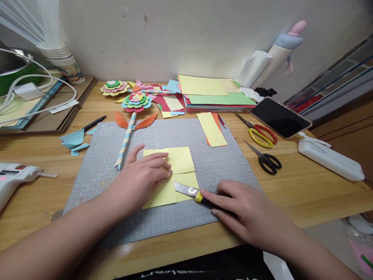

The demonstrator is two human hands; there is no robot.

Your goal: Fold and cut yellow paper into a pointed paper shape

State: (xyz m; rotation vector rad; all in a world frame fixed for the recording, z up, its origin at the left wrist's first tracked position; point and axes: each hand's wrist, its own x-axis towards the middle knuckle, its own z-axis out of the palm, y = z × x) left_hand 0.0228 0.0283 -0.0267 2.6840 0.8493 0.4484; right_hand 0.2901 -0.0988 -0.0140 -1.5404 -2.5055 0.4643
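My left hand (141, 175) lies on the yellow paper (181, 158), its fingers slightly apart; my right hand (244, 210) is wrapped around the knife (192, 192), blade over the paper. The paper is flat on the grey mat (221, 171), atop the wooden surface (309, 198). I'd judge the cutting partway: edges show along the lower right part's top and left. Under my hand, I can't tell what's left.

busy wooden table (314, 198) tbh, grey cutting mat (227, 165) in the middle, red-and-yellow scissors (254, 127), black scissors (261, 155) and a phone (280, 116) to the right, glue gun (17, 177) far left, paper stack (217, 99) at the back
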